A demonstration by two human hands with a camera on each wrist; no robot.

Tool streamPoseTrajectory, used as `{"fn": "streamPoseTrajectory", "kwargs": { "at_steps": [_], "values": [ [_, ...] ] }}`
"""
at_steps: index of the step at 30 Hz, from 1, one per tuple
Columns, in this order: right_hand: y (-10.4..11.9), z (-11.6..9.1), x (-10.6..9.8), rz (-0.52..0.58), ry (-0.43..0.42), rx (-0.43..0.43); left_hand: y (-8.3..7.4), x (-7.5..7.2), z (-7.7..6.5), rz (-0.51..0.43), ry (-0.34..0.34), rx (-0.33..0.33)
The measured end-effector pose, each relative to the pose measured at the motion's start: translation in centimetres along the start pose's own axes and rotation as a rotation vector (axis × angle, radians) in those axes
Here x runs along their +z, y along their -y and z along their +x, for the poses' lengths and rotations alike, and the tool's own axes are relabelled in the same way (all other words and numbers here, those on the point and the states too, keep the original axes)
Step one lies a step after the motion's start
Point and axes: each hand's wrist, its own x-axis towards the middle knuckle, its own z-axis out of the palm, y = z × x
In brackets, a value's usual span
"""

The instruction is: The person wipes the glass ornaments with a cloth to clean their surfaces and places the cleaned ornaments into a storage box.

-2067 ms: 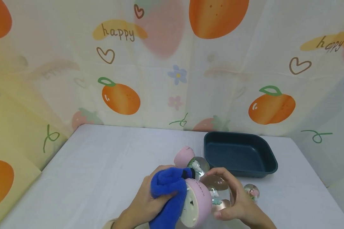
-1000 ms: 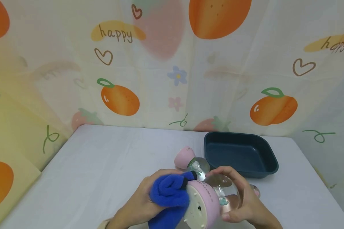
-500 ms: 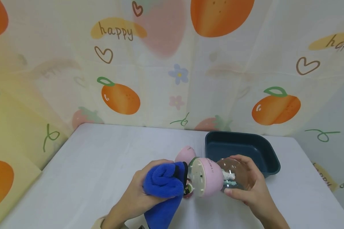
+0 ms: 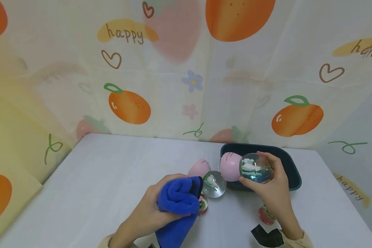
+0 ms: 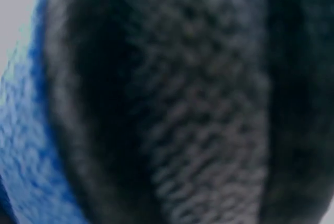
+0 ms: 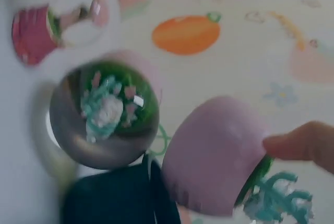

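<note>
My right hand (image 4: 274, 181) grips the glass ball of a snow globe with a pink base (image 4: 230, 167). The globe lies sideways in the air, overlapping the near left part of the dark tray (image 4: 292, 174) in the head view. In the right wrist view its pink base (image 6: 219, 156) shows with a fingertip at the rim. A bunched blue cloth (image 4: 179, 199) is in my left hand (image 4: 156, 206), with fingers and thumb around it; the cloth fills much of the left wrist view. A second pink-based snow globe (image 4: 214, 184) lies on its side just right of the cloth.
A small red-based globe (image 4: 203, 204) is partly hidden behind the cloth. Another small globe's red base (image 4: 266, 215) sits beside my right wrist. The white table (image 4: 127, 165) ends at a fruit-printed curtain (image 4: 167, 86).
The pink-based snow globe in my right hand has moved away from the blue cloth, up and forward to the tray, and turned. My left hand keeps hold of the cloth.
</note>
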Motion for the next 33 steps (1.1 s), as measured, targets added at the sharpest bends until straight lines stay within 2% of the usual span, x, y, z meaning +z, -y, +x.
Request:
{"fn": "streamPoseTrajectory", "kwargs": {
  "at_steps": [3, 8, 15, 19, 22, 26, 33],
  "values": [
    [-0.2, 0.9, 0.2, -0.032, 0.004, 0.006, 0.0, 0.0, 0.0, 0.018, -0.006, 0.017],
    [-0.7, 2.4, 0.7, -0.101, 0.024, 0.005, 0.0, -0.1, 0.0, 0.02, -0.006, -0.003],
    [-1.7, 3.9, 2.1, -0.27, 0.06, 0.009, 0.1, -0.1, 0.2, 0.025, 0.005, -0.003],
    [-2.0, 4.4, 2.6, -0.352, 0.121, -0.008, 0.1, -0.1, 0.2, 0.032, 0.003, -0.002],
    [-2.1, 4.5, 2.9, -0.396, 0.156, -0.024, 0.1, -0.2, 0.2, 0.028, 0.002, -0.028],
    [-2.1, 4.6, 3.3, -0.429, 0.159, -0.047, 0.2, -0.2, 0.2, 0.029, 0.008, -0.045],
    [-2.1, 4.6, 4.2, -0.452, 0.152, -0.076, 0.6, -0.1, 0.2, 0.027, 0.013, -0.008]
  ]
}}
